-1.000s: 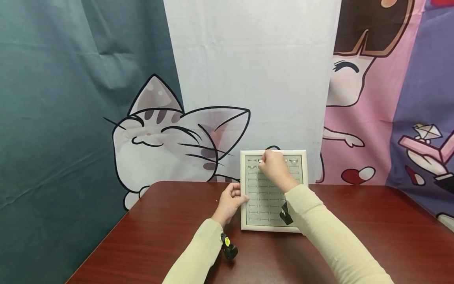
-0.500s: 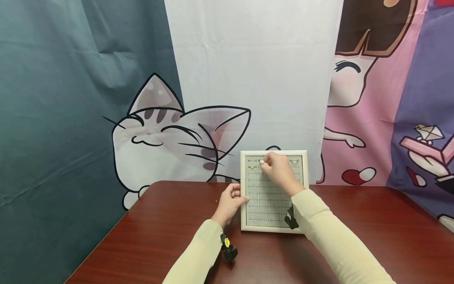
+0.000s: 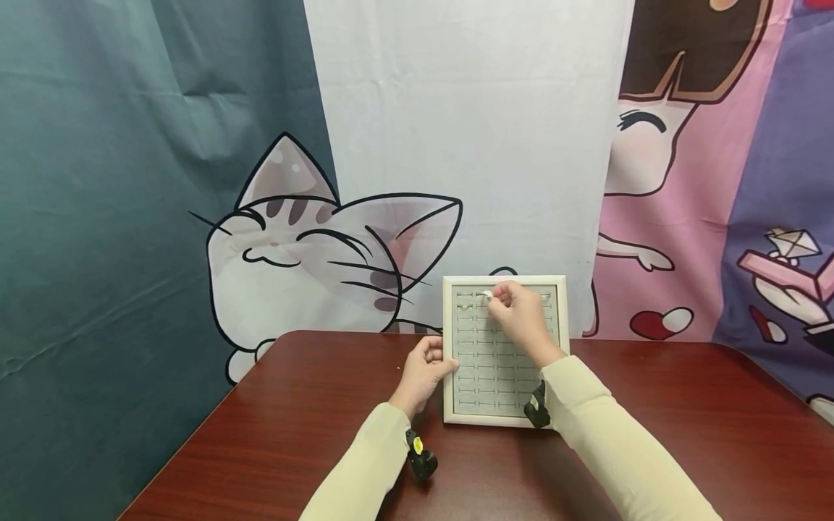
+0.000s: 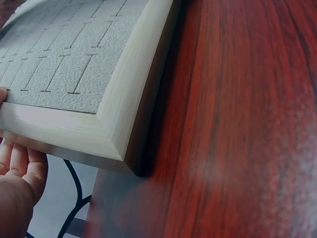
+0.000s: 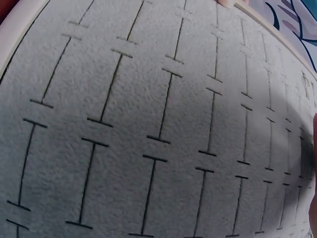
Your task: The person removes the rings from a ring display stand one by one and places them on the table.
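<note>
We see long, pale cream-yellow sleeves, the left sleeve (image 3: 360,464) matching the right sleeve (image 3: 619,441), whose cloth looks finely ribbed and ends in a wide cuff (image 3: 573,383). The left hand (image 3: 420,375) and the right hand (image 3: 519,315) are bare. At each wrist we find a small black device: the left camera (image 3: 425,465) has a rounded end and a bright yellow mark (image 3: 418,446), the right camera (image 3: 537,411) a pale patch.

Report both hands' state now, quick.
Left hand: closed, holding the framed panel by its edge.
Right hand: closed, pinching what looks like a small ring.
</note>
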`<state>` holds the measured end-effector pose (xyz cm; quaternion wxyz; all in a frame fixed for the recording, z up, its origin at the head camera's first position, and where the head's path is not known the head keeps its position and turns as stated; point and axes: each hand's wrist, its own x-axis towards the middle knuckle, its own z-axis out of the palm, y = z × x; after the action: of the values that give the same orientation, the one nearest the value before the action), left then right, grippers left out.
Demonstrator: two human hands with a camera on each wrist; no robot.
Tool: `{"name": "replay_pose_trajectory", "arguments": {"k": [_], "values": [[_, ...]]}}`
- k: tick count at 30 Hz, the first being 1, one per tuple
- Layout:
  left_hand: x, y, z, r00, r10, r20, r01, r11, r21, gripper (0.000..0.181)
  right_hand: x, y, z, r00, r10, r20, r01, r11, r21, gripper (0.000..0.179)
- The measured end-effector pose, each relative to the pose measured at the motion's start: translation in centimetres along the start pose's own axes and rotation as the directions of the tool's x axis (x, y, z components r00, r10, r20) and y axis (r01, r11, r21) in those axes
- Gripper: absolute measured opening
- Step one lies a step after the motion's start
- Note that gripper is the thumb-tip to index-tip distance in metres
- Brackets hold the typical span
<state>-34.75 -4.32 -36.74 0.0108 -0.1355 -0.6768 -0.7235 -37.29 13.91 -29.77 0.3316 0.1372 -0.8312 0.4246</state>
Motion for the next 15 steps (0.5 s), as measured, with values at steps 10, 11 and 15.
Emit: {"name": "replay_pose_trajectory", "arguments": {"k": [10, 11, 15], "values": [[-0.2, -0.5, 0.0, 1.0, 0.001, -0.004, -0.001, 1.0, 0.016, 0.038, -1.4, 1.5, -1.3, 0.98, 0.195, -0.031, -0.188, 0.968, 0.164, 0.006], [-0.3, -0.5, 0.0, 1.0, 0.0, -0.003, 0.0, 1.0, 0.016, 0.038, -1.7, 1.6, -1.4, 0.979, 0.202, -0.025, -0.194, 0.965, 0.178, 0.007], [-0.1, -1.0, 0.0, 1.0, -0.004, -0.009, 0.004, 1.0, 0.013, 0.039, -2.6, 2.2, -1.6, 0.979, 0.204, -0.022, -0.193, 0.952, 0.239, 0.005]]}}
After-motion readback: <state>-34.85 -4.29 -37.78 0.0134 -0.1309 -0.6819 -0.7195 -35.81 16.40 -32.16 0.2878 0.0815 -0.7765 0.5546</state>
